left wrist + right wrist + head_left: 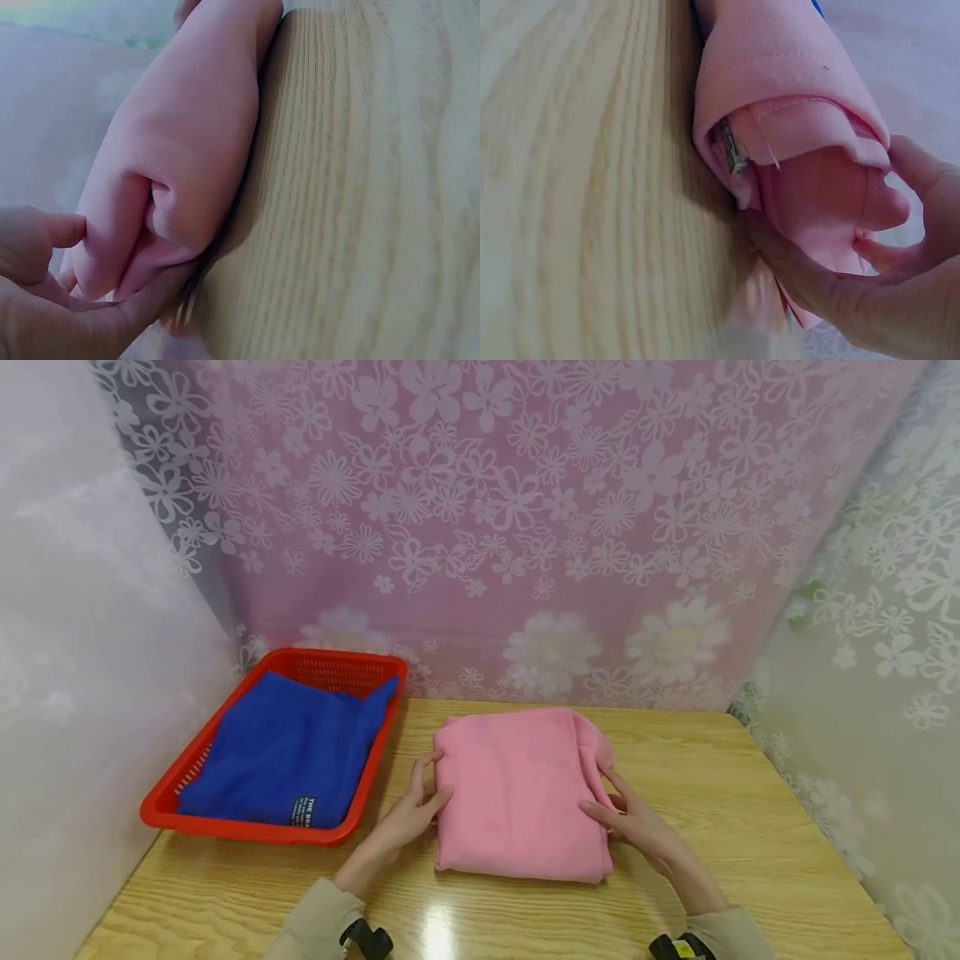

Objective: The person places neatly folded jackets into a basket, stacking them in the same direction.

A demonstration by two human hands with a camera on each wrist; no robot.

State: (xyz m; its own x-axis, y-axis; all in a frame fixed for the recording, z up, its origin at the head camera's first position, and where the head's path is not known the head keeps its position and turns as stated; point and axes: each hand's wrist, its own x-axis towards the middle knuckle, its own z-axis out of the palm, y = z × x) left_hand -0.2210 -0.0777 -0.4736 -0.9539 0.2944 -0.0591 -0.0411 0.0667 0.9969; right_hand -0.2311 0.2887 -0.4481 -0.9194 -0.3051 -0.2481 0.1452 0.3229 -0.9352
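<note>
A thick pink garment (517, 793), folded into a squarish bundle, lies on the wooden table in front of me. At its left side my left hand (411, 810) grips the edge, thumb over the top; the left wrist view shows a finger (154, 300) under the rolled fold (169, 202). My right hand (643, 828) holds the opposite side, where the layers (810, 187) gape open. A small dark patterned tag (733, 148) shows inside that opening, and one finger (791, 259) reaches beneath the lower layer.
To the left stands a red plastic basket (153, 806) with a folded blue garment (288, 747) inside, its dark printed label (303, 811) facing me. Flowered curtains (480, 527) hang behind and on both sides of the wooden table (750, 827).
</note>
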